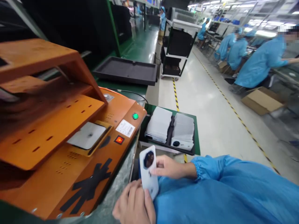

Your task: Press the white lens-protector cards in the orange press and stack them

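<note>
A white phone back cover [145, 179] with a large round black camera ring stands tilted up between my hands, beside the orange machine. My left hand [135, 202] grips its lower end, fingers curled and thumb against the edge. From the right, my right hand [171, 168] pinches the cover's side; its thumb lies on the face and the other fingers are partly hidden. On the machine [126, 104], a pale flat panel [87, 135] with a small dark spot lies in a fixture under the raised orange plate.
Right of the machine, a black divided tray [171, 137] holds two rows of stacked pale covers [160, 123]. Behind it lies a shallow black tray [130, 71] on the green bench. A cart [178, 43] stands in the aisle. People in blue smocks [259, 63] sit at right near a cardboard box [263, 99].
</note>
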`<state>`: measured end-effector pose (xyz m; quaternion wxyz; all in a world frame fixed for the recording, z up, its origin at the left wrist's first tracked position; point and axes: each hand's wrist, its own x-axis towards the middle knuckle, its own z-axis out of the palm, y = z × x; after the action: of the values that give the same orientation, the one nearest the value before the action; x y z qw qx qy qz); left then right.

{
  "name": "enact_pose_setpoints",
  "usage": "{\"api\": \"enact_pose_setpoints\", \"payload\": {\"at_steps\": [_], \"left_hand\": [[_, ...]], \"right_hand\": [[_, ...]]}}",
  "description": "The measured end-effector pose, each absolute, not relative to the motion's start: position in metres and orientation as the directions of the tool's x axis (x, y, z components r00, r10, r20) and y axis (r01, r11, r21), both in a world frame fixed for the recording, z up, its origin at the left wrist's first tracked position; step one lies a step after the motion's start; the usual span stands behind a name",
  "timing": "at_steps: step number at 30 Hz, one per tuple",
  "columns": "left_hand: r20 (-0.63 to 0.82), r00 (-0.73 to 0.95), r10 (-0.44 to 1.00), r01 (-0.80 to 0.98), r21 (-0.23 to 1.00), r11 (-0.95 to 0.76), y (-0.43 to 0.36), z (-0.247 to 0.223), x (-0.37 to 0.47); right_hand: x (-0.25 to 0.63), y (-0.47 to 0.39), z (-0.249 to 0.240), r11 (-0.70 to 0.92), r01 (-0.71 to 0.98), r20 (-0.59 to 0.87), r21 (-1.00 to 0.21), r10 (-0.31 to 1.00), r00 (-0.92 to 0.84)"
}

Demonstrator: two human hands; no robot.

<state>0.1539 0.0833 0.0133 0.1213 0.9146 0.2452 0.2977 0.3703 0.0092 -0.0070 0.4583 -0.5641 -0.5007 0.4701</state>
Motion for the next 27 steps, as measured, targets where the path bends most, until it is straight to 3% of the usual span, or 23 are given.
{"api": "enact_pose_setpoints", "payload": {"at_steps": [2, 3, 6, 9, 13, 19, 23, 25, 27], "left_hand": [[0.395, 0.742, 0.542, 0.385, 0.411, -0.826, 0.081, 0.003, 0.156], [0.36, 0.761, 0.54, 0.375, 0.435, -0.818, 0.082, 0.0, 0.155], [0.339, 0.818, 0.464, 0.273, 0.481, -0.833, 0.085, -0.004, 0.144], [0.365, 0.839, 0.403, 0.18, 0.512, -0.84, 0.08, -0.001, 0.139], [0.35, 0.822, 0.449, 0.168, 0.604, -0.779, 0.065, 0.011, 0.147], [0.213, 0.814, 0.541, 0.268, 0.688, -0.674, 0.052, 0.03, 0.146], [0.196, 0.765, 0.613, 0.332, 0.696, -0.637, 0.049, 0.042, 0.121], [0.194, 0.714, 0.673, 0.385, 0.694, -0.609, 0.05, 0.049, 0.098], [0.21, 0.617, 0.758, 0.477, 0.666, -0.573, 0.06, 0.054, 0.069]], "right_hand": [[0.394, 0.0, -0.013, -0.263, 0.401, -0.156, -0.877, 0.947, 0.28], [0.415, -0.006, -0.015, -0.386, 0.544, -0.176, -0.745, 0.901, 0.398], [0.483, -0.035, -0.017, -0.614, 0.649, -0.255, -0.449, 0.784, 0.565], [0.522, -0.069, -0.021, -0.685, 0.699, -0.376, -0.206, 0.715, 0.589], [0.522, -0.092, -0.039, -0.629, 0.777, -0.47, 0.016, 0.681, 0.561], [0.521, -0.081, -0.053, -0.446, 0.859, -0.528, 0.25, 0.681, 0.508], [0.548, -0.054, -0.055, -0.319, 0.885, -0.533, 0.339, 0.71, 0.46], [0.541, -0.034, -0.05, -0.239, 0.921, -0.536, 0.308, 0.756, 0.376], [0.509, -0.012, -0.035, -0.175, 0.97, -0.479, 0.171, 0.845, 0.237]]}}
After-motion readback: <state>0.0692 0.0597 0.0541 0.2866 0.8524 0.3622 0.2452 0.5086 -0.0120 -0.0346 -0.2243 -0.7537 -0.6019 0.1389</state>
